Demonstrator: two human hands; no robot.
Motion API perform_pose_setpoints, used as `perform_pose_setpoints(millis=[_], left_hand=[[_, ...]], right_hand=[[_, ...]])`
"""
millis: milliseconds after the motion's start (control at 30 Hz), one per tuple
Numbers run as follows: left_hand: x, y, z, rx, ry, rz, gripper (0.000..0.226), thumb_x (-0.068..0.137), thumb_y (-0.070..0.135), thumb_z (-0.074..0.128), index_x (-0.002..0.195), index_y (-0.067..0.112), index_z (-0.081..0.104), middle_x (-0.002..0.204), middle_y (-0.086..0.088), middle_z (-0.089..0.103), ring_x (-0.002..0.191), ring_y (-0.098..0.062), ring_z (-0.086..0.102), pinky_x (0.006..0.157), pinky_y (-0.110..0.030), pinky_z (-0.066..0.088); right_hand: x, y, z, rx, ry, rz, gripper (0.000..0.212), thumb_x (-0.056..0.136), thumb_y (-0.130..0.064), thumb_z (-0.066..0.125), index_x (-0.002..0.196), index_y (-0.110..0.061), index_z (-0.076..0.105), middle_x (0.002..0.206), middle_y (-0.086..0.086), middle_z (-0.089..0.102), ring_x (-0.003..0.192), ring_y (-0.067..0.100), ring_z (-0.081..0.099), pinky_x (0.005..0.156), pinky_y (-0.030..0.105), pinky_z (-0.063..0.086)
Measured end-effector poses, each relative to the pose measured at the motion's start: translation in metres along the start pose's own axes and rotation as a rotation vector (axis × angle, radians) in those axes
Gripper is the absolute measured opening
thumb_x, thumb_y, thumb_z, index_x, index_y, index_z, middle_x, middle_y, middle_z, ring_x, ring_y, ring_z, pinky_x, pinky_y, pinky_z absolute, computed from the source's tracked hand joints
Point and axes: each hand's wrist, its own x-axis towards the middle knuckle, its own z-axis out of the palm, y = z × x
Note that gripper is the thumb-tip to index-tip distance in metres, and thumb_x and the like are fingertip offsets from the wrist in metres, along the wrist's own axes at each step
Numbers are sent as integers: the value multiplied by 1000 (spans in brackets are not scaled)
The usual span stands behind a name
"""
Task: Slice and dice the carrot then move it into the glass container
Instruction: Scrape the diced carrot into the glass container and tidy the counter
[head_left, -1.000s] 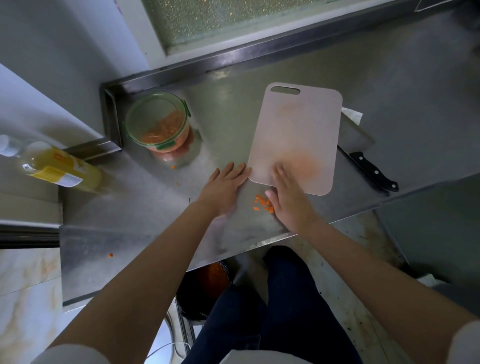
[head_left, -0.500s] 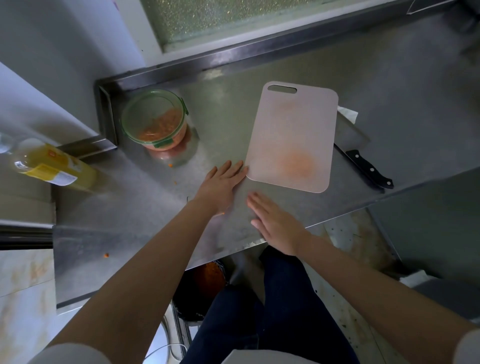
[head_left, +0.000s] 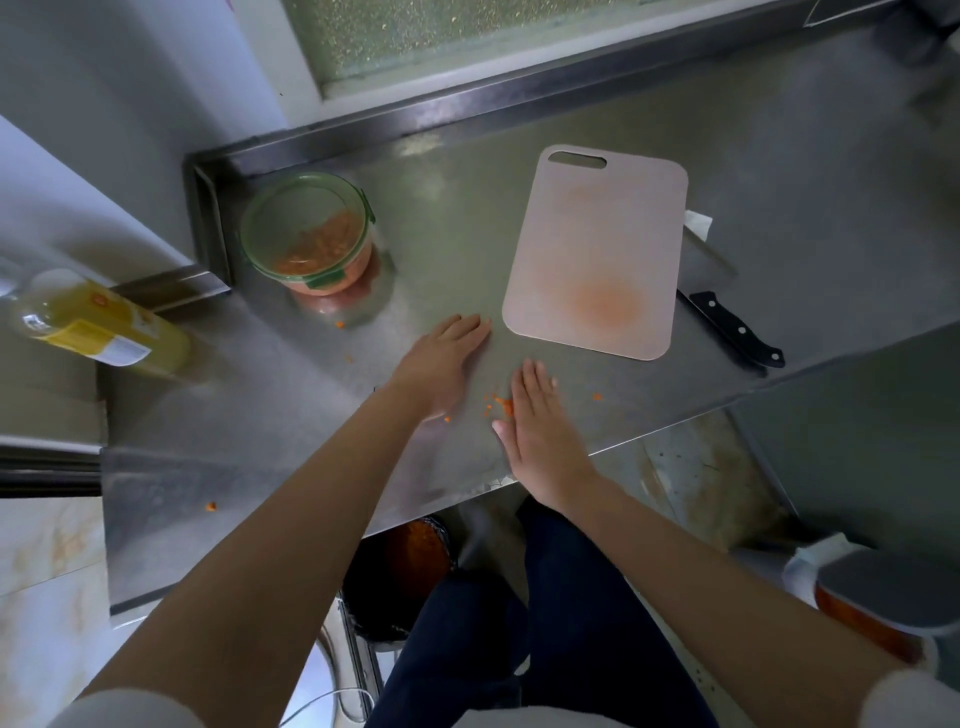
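A round glass container (head_left: 311, 244) with a green rim holds diced carrot at the back left of the steel counter. The pale cutting board (head_left: 597, 249), stained orange, lies bare. A few loose carrot bits (head_left: 498, 404) lie on the counter between my hands. My left hand (head_left: 441, 364) rests flat on the steel, fingers straight, near the board's near-left corner. My right hand (head_left: 535, 421) lies flat with straight fingers just right of the bits, touching them at its edge. A black-handled knife (head_left: 737, 330) lies to the right of the board.
A yellow bottle (head_left: 98, 322) lies on the ledge at the left. Single carrot bits sit by the container (head_left: 340, 325), at the right (head_left: 597, 396) and on the lower ledge (head_left: 210, 506). A dark bin (head_left: 400, 577) stands below the counter's front edge (head_left: 649, 434).
My right hand slid from the board's near edge down and left over the counter, then a little right again; the carrot bits it covered show between my hands. My left hand stayed in place.
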Motion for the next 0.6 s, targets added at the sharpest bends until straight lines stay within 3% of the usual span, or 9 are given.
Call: perform_pose_setpoints(millis=[100, 167, 233, 300, 400, 467, 533, 600], left_hand=[[-14, -4, 7, -84, 59, -3, 61, 90, -6, 36, 147, 10, 24, 156, -7, 19, 145, -25, 12, 114, -22, 3], [-28, -6, 10, -136, 153, -1, 54, 92, -4, 38, 145, 7, 30, 153, -11, 25, 144, -28, 16, 115, -26, 4], [-46, -11, 15, -155, 274, -13, 45, 95, 5, 37, 139, 3, 40, 147, -16, 35, 140, -34, 25, 116, -34, 9], [-65, -20, 22, -87, 413, -124, 46, 97, 20, 28, 136, 2, 46, 144, -18, 41, 138, -37, 29, 115, -44, 11], [-91, -28, 34, -20, 408, -467, 47, 100, 22, 29, 145, 7, 30, 154, -12, 24, 145, -30, 11, 115, -48, -1], [-99, -30, 44, -93, 374, -552, 50, 101, 23, 26, 147, 4, 24, 155, -13, 18, 145, -30, 6, 116, -48, 1], [-100, -25, 50, -252, 382, -453, 55, 97, 27, 23, 144, -2, 27, 154, -18, 19, 144, -32, 10, 117, -41, 2], [-99, -11, 53, -403, 353, -297, 57, 95, 29, 24, 144, -1, 28, 154, -14, 20, 144, -24, 11, 115, -24, -2]], right_hand=[[0, -2, 0, 41, -6, -221, 71, 102, -41, 6, 134, 9, 45, 141, 25, 44, 132, 36, 43, 111, 44, 31], [-5, 11, -11, 66, 38, -253, 65, 103, -41, 13, 138, 5, 41, 145, 21, 40, 137, 31, 35, 118, 31, 15], [-10, 28, -27, 127, 153, -127, 63, 101, -40, 22, 141, 5, 36, 149, 21, 34, 142, 31, 27, 117, 21, -1], [-20, 46, -31, 135, 173, 80, 65, 101, -41, 21, 146, 5, 21, 156, 19, 16, 146, 29, 11, 115, 22, -8], [-33, 48, -14, 7, 151, 269, 86, 92, -59, -6, 148, 5, 6, 158, 19, 0, 147, 29, -3, 115, 30, -10], [-29, 22, 2, 36, 136, 264, 93, 88, -61, -9, 146, 8, 14, 156, 23, 8, 146, 34, 3, 116, 35, -5], [-19, -5, 14, 64, 97, 199, 87, 95, -55, -3, 143, 11, 27, 152, 27, 22, 144, 38, 16, 115, 41, 3], [-14, -25, 17, 98, 89, 65, 78, 100, -47, 5, 136, 12, 39, 144, 29, 37, 136, 40, 34, 112, 46, 16]])
